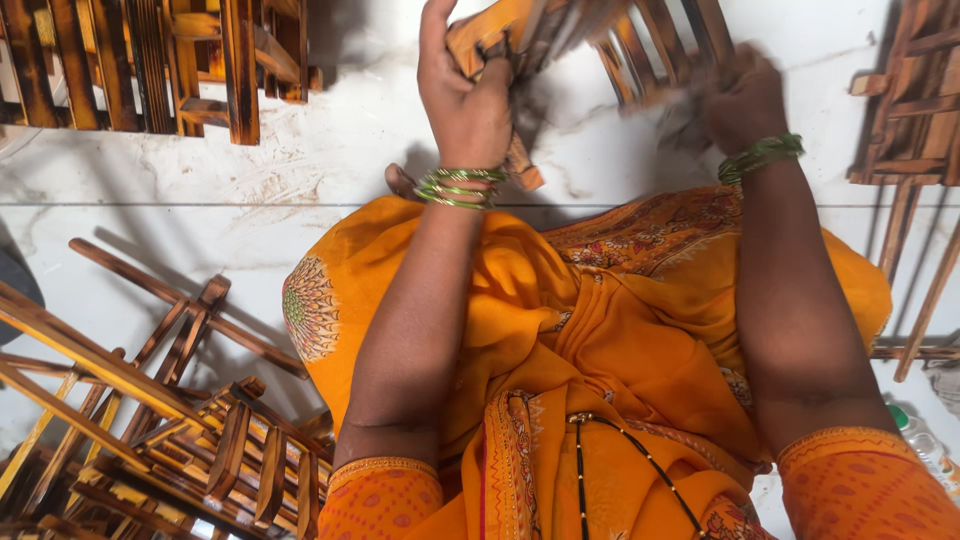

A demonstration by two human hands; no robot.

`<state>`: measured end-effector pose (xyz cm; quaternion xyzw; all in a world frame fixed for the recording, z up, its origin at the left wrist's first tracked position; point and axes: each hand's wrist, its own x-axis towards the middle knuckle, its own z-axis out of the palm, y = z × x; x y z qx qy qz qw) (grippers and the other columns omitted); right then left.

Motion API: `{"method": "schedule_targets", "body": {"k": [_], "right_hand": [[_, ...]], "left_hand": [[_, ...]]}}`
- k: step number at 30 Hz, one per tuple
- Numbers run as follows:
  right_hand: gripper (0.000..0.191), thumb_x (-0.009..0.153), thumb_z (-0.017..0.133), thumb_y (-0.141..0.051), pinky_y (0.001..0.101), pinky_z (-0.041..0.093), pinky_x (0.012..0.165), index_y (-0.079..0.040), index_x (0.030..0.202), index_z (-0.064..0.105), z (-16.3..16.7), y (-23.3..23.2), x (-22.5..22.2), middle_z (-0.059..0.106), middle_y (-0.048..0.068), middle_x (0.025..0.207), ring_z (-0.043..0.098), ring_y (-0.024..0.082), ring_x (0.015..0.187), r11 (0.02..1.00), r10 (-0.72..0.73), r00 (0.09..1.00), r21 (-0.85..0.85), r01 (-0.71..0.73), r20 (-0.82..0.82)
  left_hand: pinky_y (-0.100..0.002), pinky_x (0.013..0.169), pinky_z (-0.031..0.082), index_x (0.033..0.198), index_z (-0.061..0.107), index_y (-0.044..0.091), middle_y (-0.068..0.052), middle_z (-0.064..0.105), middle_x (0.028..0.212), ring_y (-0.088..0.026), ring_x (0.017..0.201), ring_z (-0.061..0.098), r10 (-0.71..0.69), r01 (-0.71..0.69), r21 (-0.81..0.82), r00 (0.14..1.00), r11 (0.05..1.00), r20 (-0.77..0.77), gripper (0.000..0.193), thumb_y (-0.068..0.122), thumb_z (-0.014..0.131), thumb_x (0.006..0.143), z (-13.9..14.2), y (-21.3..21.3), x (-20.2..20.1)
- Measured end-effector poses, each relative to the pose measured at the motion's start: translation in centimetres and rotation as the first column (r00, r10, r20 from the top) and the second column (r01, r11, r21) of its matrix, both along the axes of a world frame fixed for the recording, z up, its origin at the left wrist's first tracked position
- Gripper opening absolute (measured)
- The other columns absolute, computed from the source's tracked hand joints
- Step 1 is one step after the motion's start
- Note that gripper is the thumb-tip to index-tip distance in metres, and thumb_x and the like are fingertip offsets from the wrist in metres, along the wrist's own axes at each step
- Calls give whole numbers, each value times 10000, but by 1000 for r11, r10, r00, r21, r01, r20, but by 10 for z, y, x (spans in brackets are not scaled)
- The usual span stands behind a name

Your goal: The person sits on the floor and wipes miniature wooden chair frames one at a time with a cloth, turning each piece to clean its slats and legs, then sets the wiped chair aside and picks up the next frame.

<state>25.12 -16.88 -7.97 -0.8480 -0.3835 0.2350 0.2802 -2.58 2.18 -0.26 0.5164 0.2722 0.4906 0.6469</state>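
A slatted wooden rack [610, 45] of orange-brown sticks is held up over my lap near the top of the view. My left hand [462, 95] grips its left end, fingers wrapped round a wooden bar. My right hand [742, 100] is closed against the rack's right side, blurred, and seems to clutch a grey rag or pad there. Both wrists wear green bangles. Orange patterned cloth [600, 340] covers my lap below the arms.
More slatted wooden racks lie around on the white marble floor [330, 150]: a stack [150, 60] at top left, a folded pile [150, 420] at bottom left, others [915, 110] at the right edge. A plastic bottle [925, 440] lies at lower right.
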Motion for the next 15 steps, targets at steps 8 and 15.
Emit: {"method": "schedule_targets", "body": {"k": [8,15], "right_hand": [[285,1078,684,70,291,563,911,-38,1279,514,1,18,-36,597,35,1157,638,144,1036,672,-49,996,735,88,-75],[356,879,736,-14,372,570,859,-21,1187,557,-63,36,-29,647,91,1077,669,222,1007,959,-8,995,282,-19,96]], "left_hand": [[-242,960,522,1511,444,127,-68,637,1141,-111,995,632,174,-171,63,984,983,-47,685,-176,527,902,4,-15,10],[-239,956,525,1483,459,111,-76,616,1171,-122,1033,633,175,-172,57,983,983,-50,686,-178,509,863,8,-16,10]]}}
